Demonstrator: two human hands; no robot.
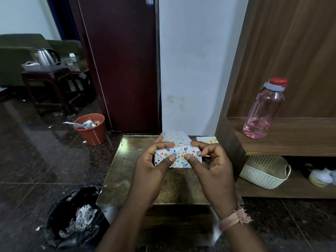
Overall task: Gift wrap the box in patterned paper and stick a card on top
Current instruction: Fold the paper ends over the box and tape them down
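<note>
Head view, 1 frame. Box (177,151): wrapped in patterned paper, lying on the small brass-toned table (138,179), near end raised toward the camera. Left hand (156,160): fingers curled round the box's left end, thumb pressed on the folded end flap. Right hand (209,160): fingers curled at the right end, thumb on the same flap. Card (207,140): probably the pale printed piece at the table's far right corner, well apart from both hands. Tape: none visible. Risk, as judged: flap could spring open if either thumb lifted before sealing; paper could crease or tear under pressure.
</note>
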